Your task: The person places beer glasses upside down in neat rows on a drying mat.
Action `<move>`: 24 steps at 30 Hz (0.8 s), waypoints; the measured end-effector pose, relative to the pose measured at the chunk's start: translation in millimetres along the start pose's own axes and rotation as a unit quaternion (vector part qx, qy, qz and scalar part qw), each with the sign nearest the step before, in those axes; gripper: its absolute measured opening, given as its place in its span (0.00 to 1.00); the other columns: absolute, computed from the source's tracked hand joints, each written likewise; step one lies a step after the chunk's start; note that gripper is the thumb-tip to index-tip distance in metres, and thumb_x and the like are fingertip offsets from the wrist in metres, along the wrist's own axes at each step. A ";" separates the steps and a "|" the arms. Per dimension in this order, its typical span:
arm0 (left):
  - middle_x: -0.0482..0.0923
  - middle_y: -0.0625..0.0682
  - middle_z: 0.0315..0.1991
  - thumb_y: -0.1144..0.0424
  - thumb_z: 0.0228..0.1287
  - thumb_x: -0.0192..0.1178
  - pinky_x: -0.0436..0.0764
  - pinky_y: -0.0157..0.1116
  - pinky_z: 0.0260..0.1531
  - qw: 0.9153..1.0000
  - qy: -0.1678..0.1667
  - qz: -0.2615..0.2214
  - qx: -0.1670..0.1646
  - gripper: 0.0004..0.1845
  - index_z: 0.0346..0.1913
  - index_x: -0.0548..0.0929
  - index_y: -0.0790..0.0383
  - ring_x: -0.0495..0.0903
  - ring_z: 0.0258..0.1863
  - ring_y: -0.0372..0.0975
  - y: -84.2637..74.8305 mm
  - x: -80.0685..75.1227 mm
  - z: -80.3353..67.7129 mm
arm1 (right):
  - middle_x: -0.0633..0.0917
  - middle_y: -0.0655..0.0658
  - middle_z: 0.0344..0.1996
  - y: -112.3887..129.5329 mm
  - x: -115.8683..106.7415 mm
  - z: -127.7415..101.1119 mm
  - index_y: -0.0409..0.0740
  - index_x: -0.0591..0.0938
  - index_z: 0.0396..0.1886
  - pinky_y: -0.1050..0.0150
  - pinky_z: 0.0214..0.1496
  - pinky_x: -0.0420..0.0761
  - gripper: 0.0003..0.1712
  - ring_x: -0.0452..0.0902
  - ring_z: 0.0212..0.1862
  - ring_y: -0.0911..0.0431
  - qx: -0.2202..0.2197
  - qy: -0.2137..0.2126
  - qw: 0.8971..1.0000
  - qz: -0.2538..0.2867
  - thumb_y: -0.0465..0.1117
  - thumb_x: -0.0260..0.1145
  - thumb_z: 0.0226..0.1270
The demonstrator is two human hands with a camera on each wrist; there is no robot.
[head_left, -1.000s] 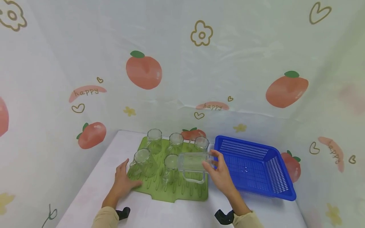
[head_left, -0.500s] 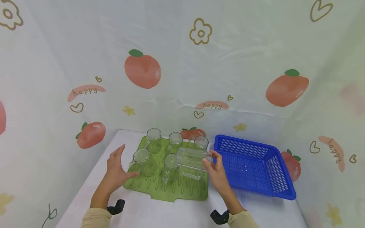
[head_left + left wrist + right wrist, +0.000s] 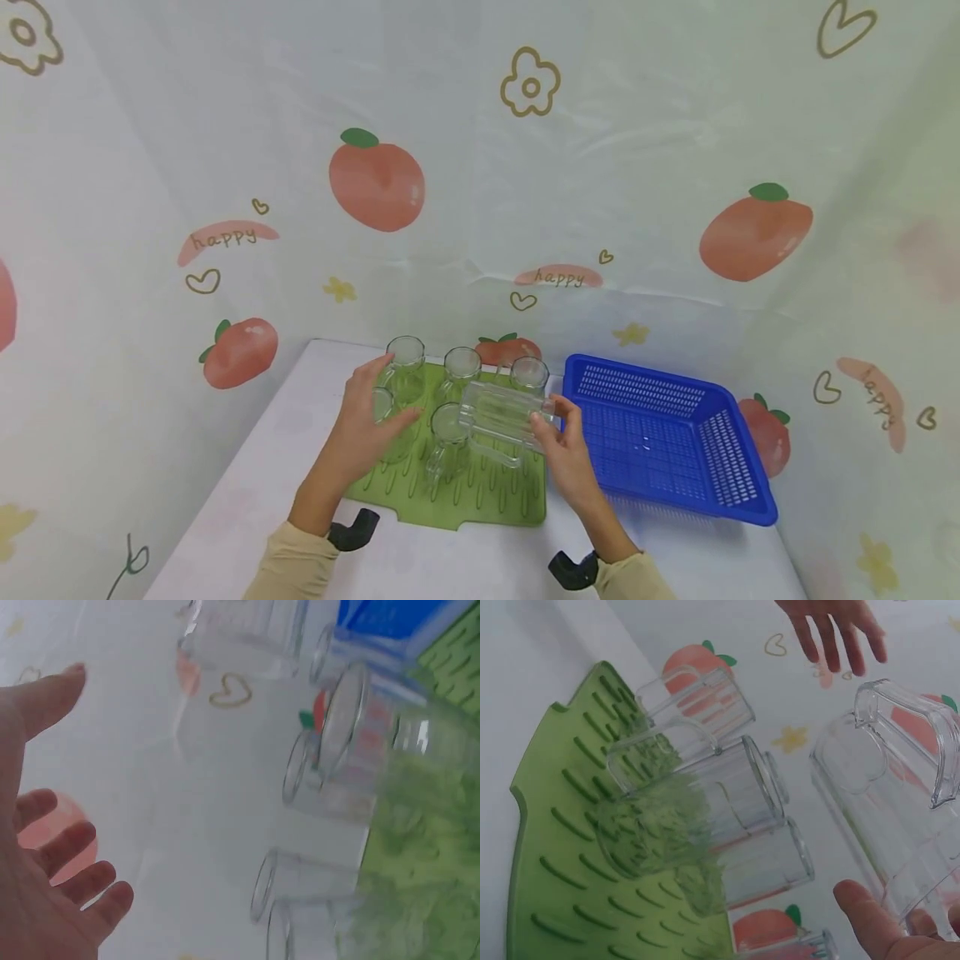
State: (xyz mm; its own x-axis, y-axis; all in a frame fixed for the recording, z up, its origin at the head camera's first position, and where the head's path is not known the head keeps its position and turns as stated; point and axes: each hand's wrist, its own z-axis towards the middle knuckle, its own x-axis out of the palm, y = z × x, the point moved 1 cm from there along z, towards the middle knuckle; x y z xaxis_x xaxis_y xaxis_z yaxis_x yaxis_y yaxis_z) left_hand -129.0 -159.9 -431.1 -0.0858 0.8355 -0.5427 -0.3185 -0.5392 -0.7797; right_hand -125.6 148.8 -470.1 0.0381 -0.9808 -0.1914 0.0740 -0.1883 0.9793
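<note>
A clear glass mug (image 3: pixel 498 414) with a handle lies on its side above the green drying mat (image 3: pixel 487 500); my right hand (image 3: pixel 561 437) grips it by its right end. The right wrist view shows the same mug (image 3: pixel 889 802) above my thumb (image 3: pixel 870 922). My left hand (image 3: pixel 371 412) hovers with spread fingers over the front-left glass (image 3: pixel 382 406), partly hiding it. In the left wrist view that hand (image 3: pixel 52 877) is open and holds nothing. Several more glasses stand upside down on the mat, such as the back-left one (image 3: pixel 406 358) and the front-middle one (image 3: pixel 450 429).
A blue perforated basket (image 3: pixel 645 372) sits right of the mat, with nothing visible inside. Both rest on a white table (image 3: pixel 247 483) enclosed by a fruit-printed curtain on three sides. Black wrist mounts show near the front edge.
My left hand lifted off the mat's front-left edge and moved right and back over the front-left glass. The right hand kept the mug and tilted it slightly, shifting a little left.
</note>
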 end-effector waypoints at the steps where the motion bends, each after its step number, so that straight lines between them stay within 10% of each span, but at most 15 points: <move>1: 0.54 0.59 0.79 0.54 0.67 0.69 0.60 0.68 0.70 1.000 0.004 -0.010 0.003 0.47 0.81 0.53 0.51 0.53 0.79 0.56 -3.3 4.9 1.1 | 0.62 0.36 0.69 0.7 0.3 -0.5 0.40 0.53 0.76 0.50 0.69 0.78 0.33 0.72 0.71 0.37 0.000 0.002 1.000 0.001 0.46 0.54 0.82; 12: 0.56 0.52 0.79 0.47 0.73 0.61 0.62 0.68 0.72 0.997 0.045 -0.059 0.029 0.39 0.81 0.54 0.43 0.55 0.80 0.53 -37.7 35.4 10.9 | 0.61 0.34 0.73 12.3 5.0 -4.4 0.40 0.53 0.76 0.44 0.69 0.78 0.31 0.68 0.72 0.33 -0.007 0.017 0.999 0.028 0.44 0.52 0.83; 24: 0.58 0.47 0.77 0.43 0.74 0.57 0.66 0.61 0.74 0.991 0.091 -0.099 -0.009 0.38 0.80 0.54 0.38 0.60 0.78 0.53 -35.5 55.0 13.5 | 0.47 0.34 0.80 16.5 5.9 -6.2 0.41 0.49 0.77 0.56 0.65 0.78 0.31 0.58 0.74 0.38 0.007 0.060 0.991 0.120 0.46 0.46 0.85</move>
State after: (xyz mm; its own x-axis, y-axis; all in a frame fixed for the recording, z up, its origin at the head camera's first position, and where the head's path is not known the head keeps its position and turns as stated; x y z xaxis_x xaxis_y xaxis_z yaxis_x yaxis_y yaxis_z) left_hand -135.1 -93.4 -429.1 0.1485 0.8929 -0.4250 -0.2959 -0.3700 -0.8806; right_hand -118.0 140.2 -455.5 0.1713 -0.9844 0.0414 0.0352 0.0481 0.9982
